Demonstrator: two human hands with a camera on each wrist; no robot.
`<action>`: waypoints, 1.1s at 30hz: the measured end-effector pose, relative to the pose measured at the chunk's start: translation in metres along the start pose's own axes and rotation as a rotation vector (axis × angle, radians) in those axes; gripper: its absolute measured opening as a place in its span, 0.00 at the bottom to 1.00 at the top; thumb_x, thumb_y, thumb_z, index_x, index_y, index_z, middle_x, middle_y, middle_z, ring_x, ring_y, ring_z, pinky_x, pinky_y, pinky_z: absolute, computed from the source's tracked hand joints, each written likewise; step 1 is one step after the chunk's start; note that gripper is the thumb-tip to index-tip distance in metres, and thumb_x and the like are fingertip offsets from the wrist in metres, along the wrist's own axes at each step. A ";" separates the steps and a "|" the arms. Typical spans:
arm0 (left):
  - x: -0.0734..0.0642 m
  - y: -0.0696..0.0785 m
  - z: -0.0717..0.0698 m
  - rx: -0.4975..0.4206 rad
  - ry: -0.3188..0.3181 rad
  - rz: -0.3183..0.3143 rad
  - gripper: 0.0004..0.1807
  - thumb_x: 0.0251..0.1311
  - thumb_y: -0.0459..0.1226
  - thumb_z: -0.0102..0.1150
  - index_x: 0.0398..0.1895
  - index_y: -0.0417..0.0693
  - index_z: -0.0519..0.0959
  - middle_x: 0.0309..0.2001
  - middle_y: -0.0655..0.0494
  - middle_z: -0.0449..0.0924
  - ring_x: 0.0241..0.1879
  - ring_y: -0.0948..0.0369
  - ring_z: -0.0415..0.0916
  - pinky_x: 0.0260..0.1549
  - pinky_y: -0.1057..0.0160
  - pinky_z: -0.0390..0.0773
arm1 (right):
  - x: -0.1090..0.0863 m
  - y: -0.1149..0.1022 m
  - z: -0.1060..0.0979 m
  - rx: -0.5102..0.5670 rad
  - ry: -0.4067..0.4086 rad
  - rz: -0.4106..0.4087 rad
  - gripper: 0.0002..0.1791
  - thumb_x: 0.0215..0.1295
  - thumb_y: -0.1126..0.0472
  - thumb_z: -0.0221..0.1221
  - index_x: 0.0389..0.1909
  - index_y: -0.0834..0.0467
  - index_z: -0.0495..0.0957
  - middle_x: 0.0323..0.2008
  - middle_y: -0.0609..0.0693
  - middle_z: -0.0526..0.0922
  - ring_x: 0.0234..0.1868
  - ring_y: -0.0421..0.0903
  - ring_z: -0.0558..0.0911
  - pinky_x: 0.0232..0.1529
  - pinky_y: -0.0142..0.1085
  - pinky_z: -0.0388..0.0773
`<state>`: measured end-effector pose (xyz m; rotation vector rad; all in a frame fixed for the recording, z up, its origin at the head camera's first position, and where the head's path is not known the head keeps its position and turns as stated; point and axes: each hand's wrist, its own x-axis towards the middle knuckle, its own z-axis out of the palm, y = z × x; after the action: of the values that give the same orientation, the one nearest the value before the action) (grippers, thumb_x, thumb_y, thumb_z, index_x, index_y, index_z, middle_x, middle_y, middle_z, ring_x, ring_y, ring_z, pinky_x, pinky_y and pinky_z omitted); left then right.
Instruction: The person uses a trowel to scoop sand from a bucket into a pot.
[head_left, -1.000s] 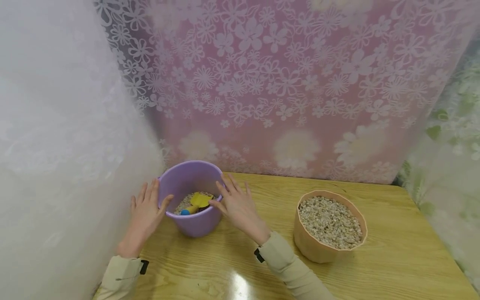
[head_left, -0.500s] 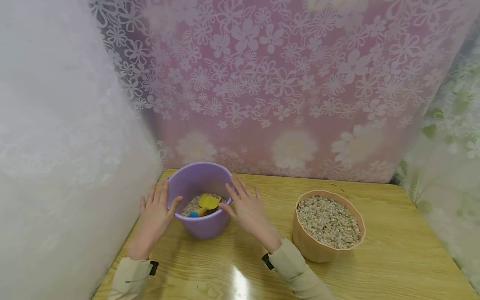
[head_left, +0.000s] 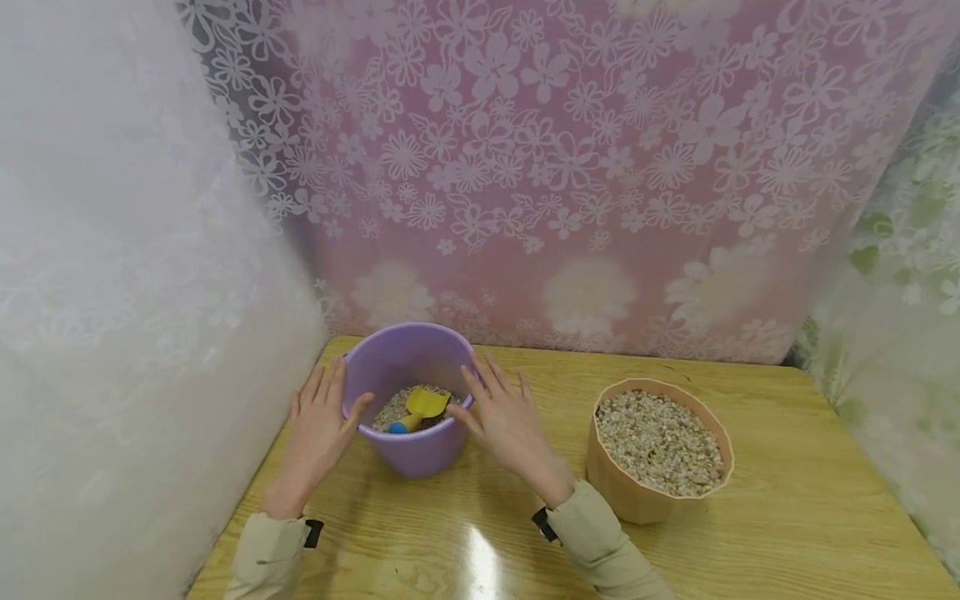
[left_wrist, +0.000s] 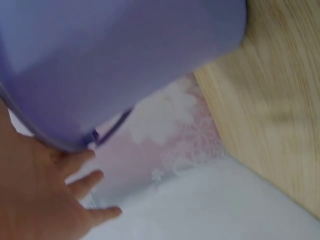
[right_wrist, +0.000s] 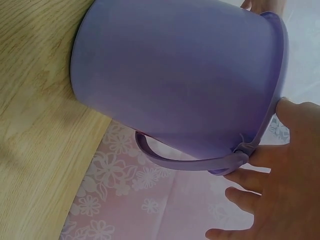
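Observation:
A purple bucket [head_left: 416, 454] stands upright on the table's left part, holding a layer of pale gravel [head_left: 393, 406]. On that gravel lies a toy shovel [head_left: 426, 403] with a yellow blade and a blue handle end. My left hand [head_left: 318, 437] touches the bucket's left rim, fingers spread and straight, thumb over the near edge. Mirroring it, my right hand [head_left: 513, 433] rests against the right rim with extended fingers. The right wrist view shows the thumb at the rim and fingertips beside the joint of the hanging handle [right_wrist: 195, 164].
To the right stands an orange ribbed pot [head_left: 626, 492] filled nearly to its rim with gravel. The wooden table [head_left: 405, 550] meets a pink flowered curtain [head_left: 540, 208] behind and a whitish sheet [head_left: 150, 333] at the left.
The bucket, with the shovel inside, has slid a little to the right, away from the white sheet. Both hands have moved along with it; the orange pot stays put.

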<state>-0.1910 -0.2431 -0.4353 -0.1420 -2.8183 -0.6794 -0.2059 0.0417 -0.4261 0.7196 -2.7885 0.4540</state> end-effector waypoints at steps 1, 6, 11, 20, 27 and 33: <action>0.001 -0.002 -0.002 -0.006 -0.007 0.013 0.44 0.75 0.59 0.43 0.81 0.41 0.49 0.78 0.38 0.51 0.79 0.40 0.42 0.68 0.27 0.39 | 0.000 0.000 0.000 0.000 -0.003 0.003 0.38 0.76 0.35 0.47 0.76 0.56 0.62 0.78 0.55 0.55 0.79 0.54 0.53 0.73 0.64 0.47; 0.002 -0.016 -0.011 -0.019 -0.046 0.070 0.39 0.77 0.56 0.43 0.81 0.44 0.50 0.76 0.37 0.57 0.78 0.39 0.43 0.68 0.27 0.39 | 0.003 0.001 0.000 -0.016 -0.003 0.000 0.38 0.76 0.35 0.46 0.77 0.56 0.62 0.78 0.55 0.55 0.79 0.55 0.53 0.73 0.64 0.46; 0.003 -0.021 -0.007 0.010 -0.038 0.094 0.38 0.78 0.56 0.39 0.82 0.45 0.48 0.78 0.39 0.52 0.78 0.39 0.40 0.69 0.28 0.39 | 0.002 0.002 0.000 -0.015 -0.002 0.001 0.38 0.77 0.36 0.46 0.76 0.56 0.62 0.78 0.55 0.56 0.79 0.54 0.54 0.73 0.64 0.47; 0.003 -0.019 0.007 0.008 0.012 0.071 0.36 0.80 0.54 0.36 0.82 0.46 0.46 0.81 0.41 0.45 0.80 0.41 0.35 0.69 0.28 0.37 | 0.000 0.003 -0.001 -0.005 -0.010 0.008 0.37 0.78 0.37 0.46 0.77 0.57 0.62 0.78 0.56 0.56 0.80 0.54 0.53 0.73 0.64 0.46; -0.002 -0.014 0.010 0.005 0.035 0.068 0.36 0.80 0.53 0.36 0.82 0.47 0.45 0.82 0.42 0.39 0.80 0.42 0.31 0.68 0.27 0.37 | -0.003 0.003 0.000 0.007 -0.005 0.009 0.37 0.78 0.38 0.47 0.76 0.58 0.62 0.78 0.56 0.57 0.80 0.53 0.53 0.73 0.64 0.46; -0.004 -0.010 0.014 -0.016 0.086 0.069 0.35 0.80 0.52 0.38 0.81 0.43 0.51 0.80 0.39 0.44 0.79 0.39 0.33 0.68 0.27 0.37 | -0.006 0.005 0.000 0.017 0.004 0.022 0.37 0.77 0.38 0.48 0.77 0.57 0.61 0.78 0.57 0.57 0.79 0.55 0.53 0.73 0.65 0.47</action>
<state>-0.1912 -0.2454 -0.4528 -0.2070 -2.7131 -0.6764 -0.2033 0.0489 -0.4287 0.6922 -2.7942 0.4839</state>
